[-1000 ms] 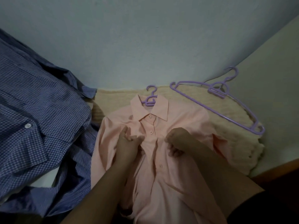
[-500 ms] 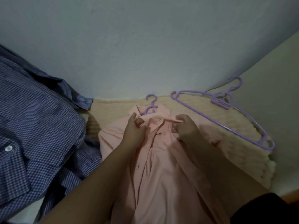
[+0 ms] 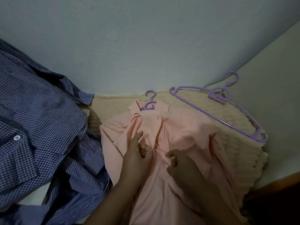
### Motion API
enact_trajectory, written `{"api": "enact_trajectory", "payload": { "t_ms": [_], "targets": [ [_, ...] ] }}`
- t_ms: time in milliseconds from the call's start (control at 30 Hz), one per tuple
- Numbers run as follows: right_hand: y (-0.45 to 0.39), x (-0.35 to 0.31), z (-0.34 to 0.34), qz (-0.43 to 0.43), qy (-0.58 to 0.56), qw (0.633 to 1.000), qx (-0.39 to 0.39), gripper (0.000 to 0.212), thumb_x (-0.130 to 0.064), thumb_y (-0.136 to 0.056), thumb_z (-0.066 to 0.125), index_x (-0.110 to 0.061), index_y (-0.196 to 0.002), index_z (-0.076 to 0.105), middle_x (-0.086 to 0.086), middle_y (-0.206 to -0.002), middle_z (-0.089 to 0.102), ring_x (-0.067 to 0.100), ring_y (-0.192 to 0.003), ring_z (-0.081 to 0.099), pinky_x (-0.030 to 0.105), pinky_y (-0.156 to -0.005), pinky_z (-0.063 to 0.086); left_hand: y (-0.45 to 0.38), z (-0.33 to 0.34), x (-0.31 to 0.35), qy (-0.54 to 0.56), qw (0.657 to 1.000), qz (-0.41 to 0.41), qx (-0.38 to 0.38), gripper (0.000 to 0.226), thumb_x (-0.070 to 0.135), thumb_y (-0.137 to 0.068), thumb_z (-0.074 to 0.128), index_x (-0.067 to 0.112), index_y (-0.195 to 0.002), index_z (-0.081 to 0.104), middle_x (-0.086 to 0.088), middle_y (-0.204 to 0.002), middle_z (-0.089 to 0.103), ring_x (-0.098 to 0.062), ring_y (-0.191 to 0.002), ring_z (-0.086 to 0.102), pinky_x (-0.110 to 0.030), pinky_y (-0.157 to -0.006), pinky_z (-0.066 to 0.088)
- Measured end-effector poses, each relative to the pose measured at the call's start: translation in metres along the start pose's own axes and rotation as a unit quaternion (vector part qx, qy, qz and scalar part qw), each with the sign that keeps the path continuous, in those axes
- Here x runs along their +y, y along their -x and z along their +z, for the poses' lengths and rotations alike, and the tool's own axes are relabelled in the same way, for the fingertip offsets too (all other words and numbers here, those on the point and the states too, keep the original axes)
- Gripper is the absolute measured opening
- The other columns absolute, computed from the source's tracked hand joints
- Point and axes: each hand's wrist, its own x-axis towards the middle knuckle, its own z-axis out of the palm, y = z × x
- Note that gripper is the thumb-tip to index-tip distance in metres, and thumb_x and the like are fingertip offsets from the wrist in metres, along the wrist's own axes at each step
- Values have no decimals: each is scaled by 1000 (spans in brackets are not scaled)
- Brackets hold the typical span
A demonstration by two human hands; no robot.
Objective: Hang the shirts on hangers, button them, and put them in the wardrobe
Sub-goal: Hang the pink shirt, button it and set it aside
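Moved nearer since 0.5 s ago: both hands, down from the collar to the chest of the pink shirt [image 3: 183, 159]. Left hand [image 3: 135, 157] now on the left front panel, index finger straight, other fingers curled and pinching the cloth edge by the button strip. Right hand [image 3: 180, 161] resting just right of that strip, fingers bent; cannot tell whether gripping any cloth. Pink shirt lying flat on a cream knitted blanket [image 3: 227, 135], already on a purple hanger [image 3: 150, 103], hook poking out past the collar. 2 spare purple hangers [image 3: 227, 109] far right on the blanket. Blue checked shirts [image 3: 42, 135] heaped left.
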Motion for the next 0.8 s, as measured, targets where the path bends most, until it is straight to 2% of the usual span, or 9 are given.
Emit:
{"api": "enact_trajectory", "payload": {
  "t_ms": [33, 100, 233, 300, 367, 433, 500, 600, 800],
  "targets": [
    [6, 1, 3, 24, -7, 999, -29, 31, -1, -83, 62, -22, -105, 56, -11, -73, 45, 2, -64, 46, 8, -53, 33, 3, 1, 1, -4, 1000, -8, -11, 63, 9, -84, 67, 25, -138, 40, 3, -83, 65, -1, -72, 60, -6, -68, 43],
    [8, 0, 5, 45, -16, 998, -32, 24, -7, -82, 66, -21, -98, 56, -10, -76, 47, 8, -70, 50, 14, -60, 39, 5, 2, 0, -14, 999, -32, -25, 66, 12, -84, 68, 22, -141, 38, 4, -85, 64, -2, -73, 60, -4, -63, 40],
    [-14, -16, 0, 7, -31, 997, 70, 17, -9, -87, 57, -17, -101, 63, -1, -90, 61, 13, -80, 56, 19, -71, 41, -1, 5, 7, -1, 999, -48, -12, 68, 15, -84, 69, 20, -143, 35, 8, -86, 61, 6, -72, 57, -2, -63, 40],
    [-29, -25, 4, 2, -71, 992, 104, 22, -8, -86, 53, -13, -103, 66, 4, -97, 65, 20, -91, 61, 29, -82, 48, -11, 10, 8, 13, 999, -40, -9, 71, 17, -83, 72, 20, -144, 34, 6, -89, 63, 2, -75, 60, -6, -66, 45],
    [-42, -30, 11, 13, -121, 987, 105, 30, -14, -79, 47, -14, -104, 65, 9, -104, 66, 26, -96, 63, 41, -86, 53, -21, 15, 7, 9, 999, -45, -16, 72, 19, -82, 73, 19, -144, 36, 4, -90, 65, -7, -79, 63, -18, -73, 51],
    [-54, -28, 19, 32, -150, 983, 98, 23, -17, -78, 47, -21, -96, 60, 8, -104, 65, 25, -93, 62, 36, -82, 53, -28, 19, 2, 9, 997, -79, -16, 64, 16, -83, 70, 17, -140, 42, 1, -87, 68, -12, -78, 66, -25, -72, 54],
    [-63, -22, 25, 43, -156, 981, 111, 16, -11, -85, 50, -25, -90, 55, 3, -95, 62, 20, -86, 58, 27, -72, 48, -28, 18, -4, 71, 987, -146, -4, 50, 6, -85, 64, 14, -133, 50, -4, -87, 69, -15, -74, 65, -24, -64, 54],
    [-66, -13, 34, 32, -152, 975, 160, 19, -4, -82, 47, -18, -94, 55, -4, -76, 57, 15, -71, 55, 15, -59, 39, -24, 14, -17, 147, 966, -213, 11, 40, 3, -87, 63, 14, -124, 55, -1, -86, 67, -12, -71, 62, -20, -64, 51],
    [-70, -10, 40, 17, -81, 984, 159, 31, 2, -83, 48, -14, -109, 54, -4, -84, 56, 13, -79, 51, 16, -62, 30, -27, 15, -28, 213, 950, -227, -3, 53, -11, -86, 56, 12, -133, 49, 2, -95, 66, -6, -83, 62, -8, -61, 48]
  ]
}}
